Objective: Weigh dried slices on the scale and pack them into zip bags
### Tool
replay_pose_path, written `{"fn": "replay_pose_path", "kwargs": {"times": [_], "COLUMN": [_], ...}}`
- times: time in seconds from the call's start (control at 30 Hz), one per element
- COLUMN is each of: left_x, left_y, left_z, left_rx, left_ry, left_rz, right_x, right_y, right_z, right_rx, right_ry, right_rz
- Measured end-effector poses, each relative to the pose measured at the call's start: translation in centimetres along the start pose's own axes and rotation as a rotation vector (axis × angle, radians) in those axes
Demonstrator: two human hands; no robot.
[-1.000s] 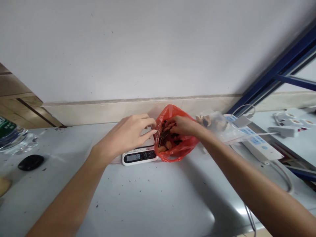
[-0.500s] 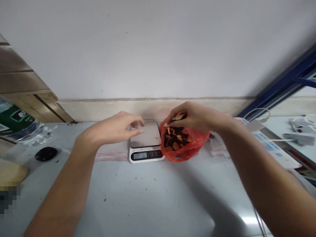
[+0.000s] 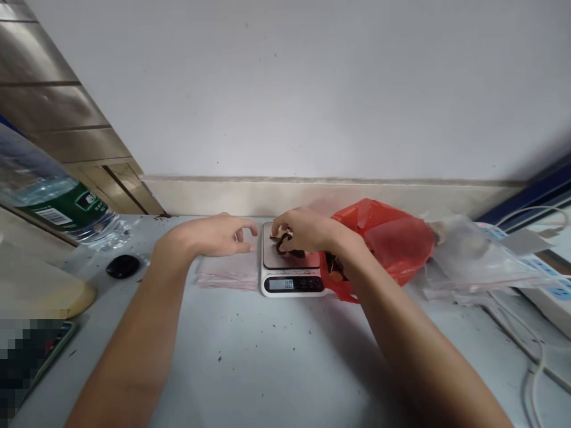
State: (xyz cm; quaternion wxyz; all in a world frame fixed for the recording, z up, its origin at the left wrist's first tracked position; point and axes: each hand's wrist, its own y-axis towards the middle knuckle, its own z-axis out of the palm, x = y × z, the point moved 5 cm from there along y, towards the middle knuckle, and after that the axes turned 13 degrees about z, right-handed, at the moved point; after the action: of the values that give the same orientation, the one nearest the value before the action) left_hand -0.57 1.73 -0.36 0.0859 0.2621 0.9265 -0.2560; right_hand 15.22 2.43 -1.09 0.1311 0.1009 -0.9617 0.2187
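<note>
A small white kitchen scale (image 3: 289,273) with a lit display stands on the grey table near the wall. My right hand (image 3: 303,230) hovers over its platform, fingers pinched on dark dried pieces (image 3: 285,245) that touch the plate. An open red plastic bag (image 3: 383,244) of the same dried pieces lies just right of the scale, behind my right wrist. My left hand (image 3: 214,235) floats left of the scale with loosely curled, parted fingers holding nothing, above a flat stack of clear zip bags (image 3: 225,276).
A plastic water bottle (image 3: 57,199) with a green label lies at the far left, a black oval object (image 3: 122,266) beside it. Clear zip bags (image 3: 473,258) and a white power strip with cables (image 3: 544,279) lie at the right. Crumbs dot the table (image 3: 267,368).
My right hand came out of the red bag with dried pieces and moved left onto the scale's platform. My left hand drew back left off the scale. The view shifted left.
</note>
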Motion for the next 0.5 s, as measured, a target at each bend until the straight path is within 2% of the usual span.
{"fn": "replay_pose_path", "kwargs": {"times": [0.17,0.3,0.4,0.5], "left_x": [-0.3,-0.4,-0.1,0.0], "left_y": [0.7,1.2,1.2,1.6], "left_z": [0.4,0.4,0.6,0.8], "left_rx": [-0.01,-0.052,-0.043,-0.075], "left_ry": [0.007,-0.002,-0.007,0.029], "left_rz": [0.031,0.042,0.042,0.088], "right_x": [-1.1,-3.1,-5.4,-7.6], "right_y": [-0.9,-2.1,-3.3,-3.9], "right_z": [-0.6,-2.4,-3.6,-3.6], "right_rx": [-0.028,-0.206,-0.298,-0.199], "right_ry": [0.005,0.077,0.041,-0.05], "right_rz": [0.002,0.014,0.179,0.343]}}
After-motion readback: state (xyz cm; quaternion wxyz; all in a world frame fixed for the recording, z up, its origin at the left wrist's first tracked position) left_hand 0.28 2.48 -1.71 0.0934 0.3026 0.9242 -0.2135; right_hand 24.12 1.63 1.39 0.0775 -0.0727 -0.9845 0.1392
